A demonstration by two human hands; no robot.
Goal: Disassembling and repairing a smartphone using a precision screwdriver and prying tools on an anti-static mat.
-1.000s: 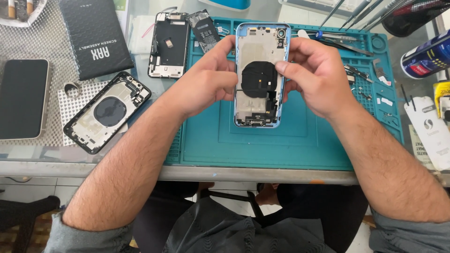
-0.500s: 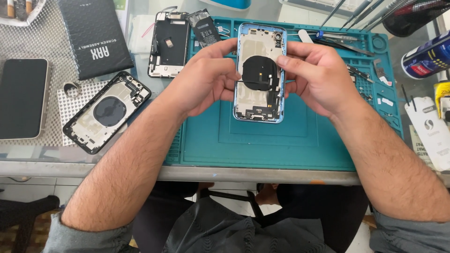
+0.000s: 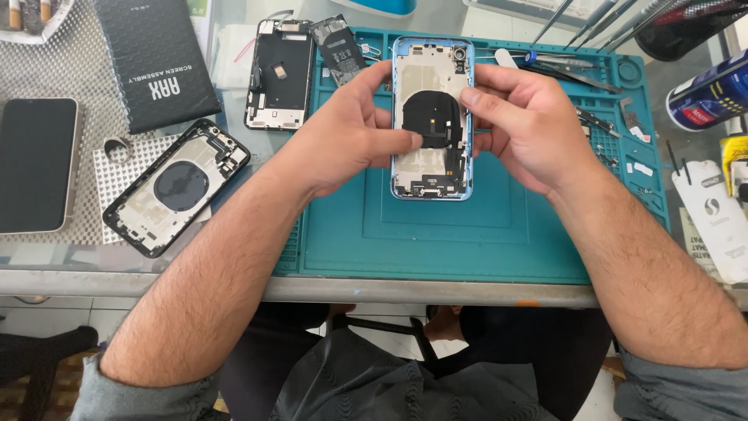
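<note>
Teal mat (image 3: 483, 234) — blue phone housing (image 3: 432, 168) upright, camera-end away.

Blue phone housing (image 3: 432, 168) (opened) in hands (image 3: 343, 136)

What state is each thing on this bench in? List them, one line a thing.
Blue phone housing: opened, screen off, internals exposed, held by both hands.
Left hand: gripping housing's left edge.
Right hand: gripping its right edge.
Black phone housing: opened, lying flat.
Intact phone: screen dark.
Teal mat: flat on table.
</note>
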